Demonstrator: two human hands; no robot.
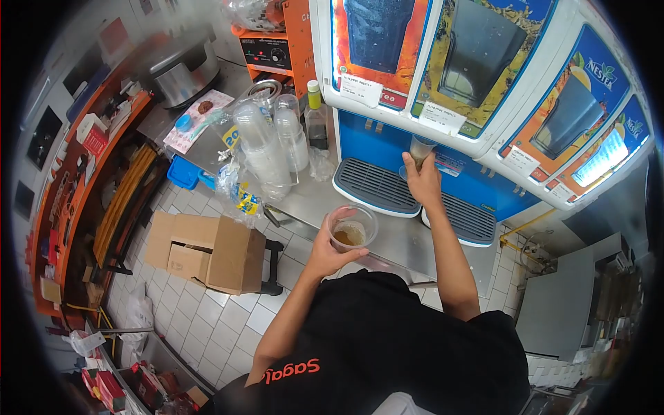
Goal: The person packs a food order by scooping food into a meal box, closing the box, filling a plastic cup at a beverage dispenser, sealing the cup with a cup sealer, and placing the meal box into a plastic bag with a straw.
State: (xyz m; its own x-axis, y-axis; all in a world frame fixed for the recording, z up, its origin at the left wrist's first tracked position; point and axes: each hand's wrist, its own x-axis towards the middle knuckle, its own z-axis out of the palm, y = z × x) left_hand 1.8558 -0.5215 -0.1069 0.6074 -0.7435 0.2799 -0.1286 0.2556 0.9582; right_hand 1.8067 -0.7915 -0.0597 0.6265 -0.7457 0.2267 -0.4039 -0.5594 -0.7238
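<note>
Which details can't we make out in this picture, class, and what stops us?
In the head view:
- Part of the upper cup: hidden by the right hand.
- Most of the inside of the cardboard box: hidden by its flaps.
- Small print on the white label: too small to read.

Drinks area of a food shop or commercial kitchen, shown by a large dispenser (553, 111) with Nestea panels, stacked plastic cups (263, 162) on a steel worktop (304, 197), and white floor tiles (225, 321).
</note>
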